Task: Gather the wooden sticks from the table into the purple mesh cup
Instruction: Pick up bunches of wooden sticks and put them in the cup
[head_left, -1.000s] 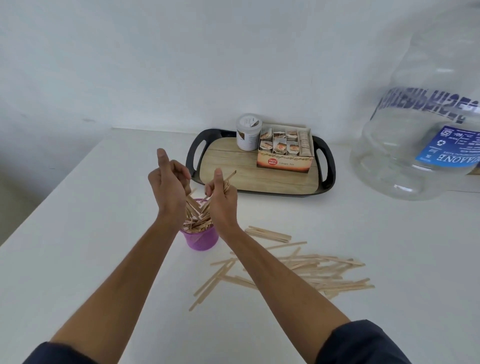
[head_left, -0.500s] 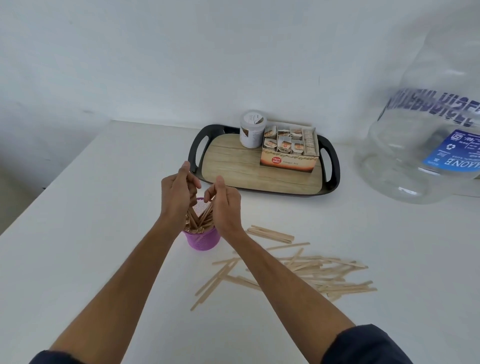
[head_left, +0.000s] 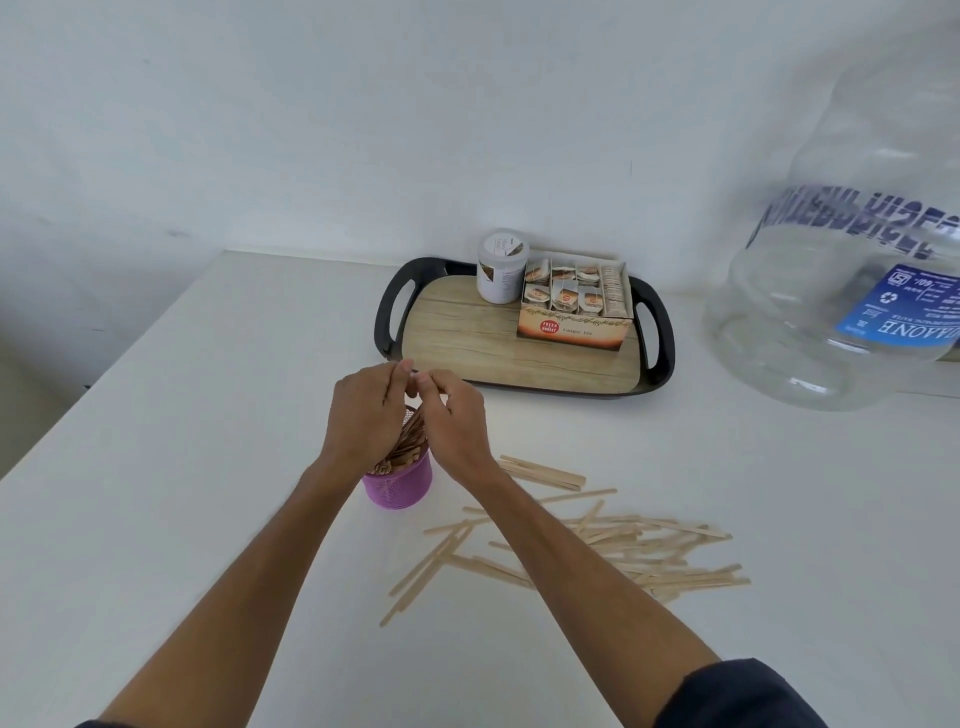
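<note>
- The white bench (head_left: 156, 493) fills the lower part of the view and meets a pale wall at its far edge.
- A big clear water jug (head_left: 852, 249) with a blue label stands at the far right of the bench.
- A black-rimmed tray (head_left: 387, 312) with a wood-grain floor lies at the back, left of the jug and well apart from it.
- On the tray, an open tea box (head_left: 574, 330) of sachets stands toward the back right, with a white lidded jar (head_left: 501, 267) touching or just beside its left end.
- A loose heap of wooden sticks (head_left: 639, 545) is scattered on the bench to the right of the cup, partly crossed by the right forearm.
- The left hand (head_left: 363, 421) and right hand (head_left: 457, 421) are curled above the cup, thumbs meeting over its mouth; they close around the tops of the sticks standing in it.
- The purple mesh cup (head_left: 399, 486) stands upright on the bench between the wrists, in front of the tray, packed with a bundle of sticks (head_left: 408, 449).
</note>
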